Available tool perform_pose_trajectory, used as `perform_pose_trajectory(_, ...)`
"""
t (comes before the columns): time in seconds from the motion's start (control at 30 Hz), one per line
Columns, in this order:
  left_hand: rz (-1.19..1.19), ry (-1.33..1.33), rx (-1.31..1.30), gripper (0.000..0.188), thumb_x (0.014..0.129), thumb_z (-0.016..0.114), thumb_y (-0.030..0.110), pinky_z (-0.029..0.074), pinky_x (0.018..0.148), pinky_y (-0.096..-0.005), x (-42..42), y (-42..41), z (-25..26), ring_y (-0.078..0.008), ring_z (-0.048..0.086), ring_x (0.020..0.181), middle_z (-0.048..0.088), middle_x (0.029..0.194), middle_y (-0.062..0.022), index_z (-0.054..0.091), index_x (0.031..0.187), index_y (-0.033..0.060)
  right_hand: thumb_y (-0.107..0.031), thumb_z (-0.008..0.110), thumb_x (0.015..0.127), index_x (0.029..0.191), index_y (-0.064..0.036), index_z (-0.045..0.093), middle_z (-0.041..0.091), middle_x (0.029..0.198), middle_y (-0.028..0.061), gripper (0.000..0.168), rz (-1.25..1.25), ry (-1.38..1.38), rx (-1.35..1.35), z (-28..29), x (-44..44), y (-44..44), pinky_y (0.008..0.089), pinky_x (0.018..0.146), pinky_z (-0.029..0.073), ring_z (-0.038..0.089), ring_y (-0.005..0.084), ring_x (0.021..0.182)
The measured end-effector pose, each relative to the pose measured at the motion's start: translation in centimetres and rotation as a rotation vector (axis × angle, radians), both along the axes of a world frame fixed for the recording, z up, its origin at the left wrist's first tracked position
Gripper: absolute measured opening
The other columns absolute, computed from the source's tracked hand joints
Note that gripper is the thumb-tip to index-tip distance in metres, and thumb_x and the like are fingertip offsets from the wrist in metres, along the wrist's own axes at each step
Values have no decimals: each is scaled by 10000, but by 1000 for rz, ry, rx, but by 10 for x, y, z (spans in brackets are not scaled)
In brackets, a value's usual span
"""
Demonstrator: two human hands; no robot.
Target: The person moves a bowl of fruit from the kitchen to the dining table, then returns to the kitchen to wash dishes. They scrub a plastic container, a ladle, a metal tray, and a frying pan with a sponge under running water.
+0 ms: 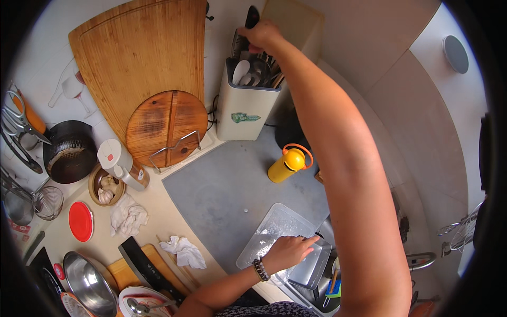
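Note:
My right hand is at the top of a cream utensil holder, its fingers bent among the upright utensils. A black utensil head rises just behind it; whether the fingers grip a handle is hidden. A white spoon, metal spoons and chopsticks stand in the same holder. My left hand, with a beaded bracelet at the wrist, hovers over or touches a clear plastic container. Its index finger points right, and nothing shows in its grasp.
A yellow bottle with an orange loop stands on the grey mat. Wooden boards lean against the wall. A black cleaver lies near a steel bowl. At lower right, a sponge sits by the sink.

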State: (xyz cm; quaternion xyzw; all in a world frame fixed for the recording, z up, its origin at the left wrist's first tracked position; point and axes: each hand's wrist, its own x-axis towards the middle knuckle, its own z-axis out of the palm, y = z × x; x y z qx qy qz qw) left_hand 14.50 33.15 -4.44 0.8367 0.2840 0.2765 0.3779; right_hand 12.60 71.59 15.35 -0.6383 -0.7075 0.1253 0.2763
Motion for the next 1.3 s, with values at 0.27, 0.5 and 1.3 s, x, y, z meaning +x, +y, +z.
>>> perform_pose_trajectory(0.27, 135, 189, -3, 336, 798, 545, 251, 465, 598, -346, -11, 10, -16, -247, 588, 693, 616, 800, -104, 531, 1112, 133, -154, 528, 670, 511, -4, 545, 530, 497, 100, 219, 45, 196, 7, 23, 39, -72, 345, 439, 386, 501, 203, 449)
perform_pose_trajectory(0.5, 498, 565, -231, 507, 788, 542, 246, 430, 795, -418, -40, 17, -40, -379, 530, 924, 543, 995, -247, 397, 1200, -12, -281, 551, 820, 1045, -4, 499, 572, 826, 66, 361, -140, 235, -209, -124, 184, -347, 252, 598, 447, 534, 110, 701)
perform_pose_trajectory(1.3, -236, -461, -1726, 500, 869, 475, 164, 362, 933, -491, 194, -152, -37, -314, 436, 1125, 418, 1246, -134, 255, 1314, 96, -388, 618, 725, 1047, 121, 441, 505, 981, 230, 627, -983, -37, -336, -311, 365, -738, 377, 810, 400, 488, 346, 907)
